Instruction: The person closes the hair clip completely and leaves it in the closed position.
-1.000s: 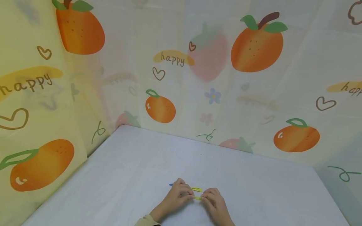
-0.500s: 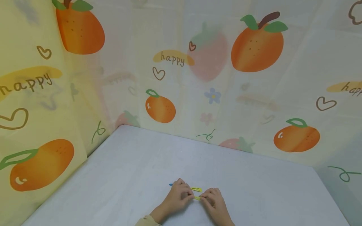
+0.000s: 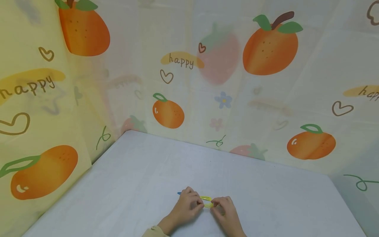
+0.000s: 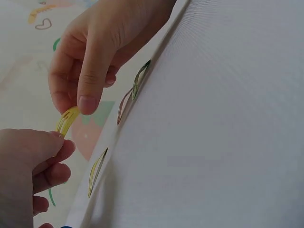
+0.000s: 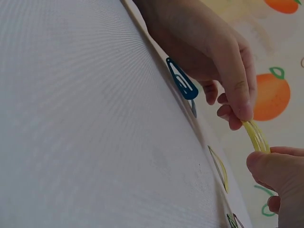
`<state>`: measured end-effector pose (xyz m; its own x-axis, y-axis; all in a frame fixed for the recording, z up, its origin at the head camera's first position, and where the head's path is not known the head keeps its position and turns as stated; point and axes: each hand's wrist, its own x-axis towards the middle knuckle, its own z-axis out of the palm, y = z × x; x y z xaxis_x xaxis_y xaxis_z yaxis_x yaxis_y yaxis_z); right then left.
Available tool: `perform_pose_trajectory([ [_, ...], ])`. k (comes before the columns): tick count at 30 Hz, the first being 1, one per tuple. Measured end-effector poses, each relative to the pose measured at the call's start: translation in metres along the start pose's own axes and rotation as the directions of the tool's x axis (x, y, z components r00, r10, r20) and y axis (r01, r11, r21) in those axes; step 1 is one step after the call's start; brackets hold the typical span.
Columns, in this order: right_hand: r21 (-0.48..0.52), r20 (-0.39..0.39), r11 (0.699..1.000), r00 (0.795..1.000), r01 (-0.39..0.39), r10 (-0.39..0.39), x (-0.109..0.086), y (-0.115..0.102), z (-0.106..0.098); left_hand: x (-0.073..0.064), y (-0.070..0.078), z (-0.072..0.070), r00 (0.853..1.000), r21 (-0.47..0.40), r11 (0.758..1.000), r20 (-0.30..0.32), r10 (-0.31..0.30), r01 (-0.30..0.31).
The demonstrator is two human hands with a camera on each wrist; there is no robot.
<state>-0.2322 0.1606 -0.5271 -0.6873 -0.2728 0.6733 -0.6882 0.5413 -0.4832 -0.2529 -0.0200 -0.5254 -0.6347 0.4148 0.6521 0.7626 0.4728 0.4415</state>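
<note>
A yellow snap hair clip (image 3: 208, 205) is stretched between my two hands, bowed along its length in both wrist views. My left hand (image 3: 187, 204) pinches one end between thumb and fingers. At the other end, the thumb and fingertips of my right hand (image 3: 226, 212) grip it. A second yellow clip (image 3: 205, 198) lies on the table just beyond the held one. The tip of a blue clip (image 3: 179, 193) pokes out past my left hand; the right wrist view shows more of that blue clip (image 5: 183, 80).
A green clip (image 4: 141, 78) and a reddish clip (image 4: 124, 105) lie on the white table (image 3: 148, 171), hidden in the head view. Next to the blue clip is a greyish one (image 5: 193, 108). Fruit-printed curtains (image 3: 189, 108) stand along the table's far and left edges.
The held yellow clip has risen slightly and shows more of its surface. My right hand's fingertips have shifted up a little, while my left hand stays nearly still.
</note>
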Motion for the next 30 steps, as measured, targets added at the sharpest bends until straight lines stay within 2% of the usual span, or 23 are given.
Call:
perform_pose_trajectory([
  [3, 0.006, -0.025, 0.999, 0.998, 0.052, -0.051, 0.0012, 0.0002, 0.0005, -0.0001, -0.0003, 0.0004, 1.0, 0.008, 1.0, -0.019, 0.004, -0.004],
  [7, 0.01, -0.038, 0.997, 0.996, 0.082, -0.081, 0.0022, -0.0008, -0.0001, 0.0004, 0.0001, -0.0001, 0.999, 0.032, 0.999, -0.04, -0.002, 0.003],
  [12, 0.005, -0.041, 0.997, 0.996, 0.083, -0.082, 0.0021, -0.0016, -0.0009, 0.0007, -0.0004, -0.0008, 0.999, 0.065, 0.998, -0.042, 0.001, 0.001],
  [17, 0.007, -0.036, 0.997, 0.996, 0.079, -0.079, 0.0014, -0.0007, -0.001, 0.0012, -0.0019, -0.0016, 0.997, 0.123, 0.99, -0.043, 0.069, -0.063],
  [21, 0.014, -0.027, 0.997, 0.996, 0.08, -0.079, 0.0009, 0.0002, -0.0001, 0.0016, -0.0008, -0.0023, 0.997, 0.127, 0.99, -0.039, 0.063, -0.058],
  [24, 0.009, -0.014, 0.998, 0.998, 0.059, -0.059, 0.0, 0.0005, 0.0004, 0.0014, -0.0001, -0.0023, 0.998, 0.127, 0.991, -0.039, 0.055, -0.049],
  [30, -0.058, 0.046, 0.996, 0.996, -0.068, 0.07, -0.0024, -0.0006, 0.0009, 0.0005, -0.0029, -0.0016, 0.996, 0.201, 0.976, 0.008, 0.088, -0.087],
])
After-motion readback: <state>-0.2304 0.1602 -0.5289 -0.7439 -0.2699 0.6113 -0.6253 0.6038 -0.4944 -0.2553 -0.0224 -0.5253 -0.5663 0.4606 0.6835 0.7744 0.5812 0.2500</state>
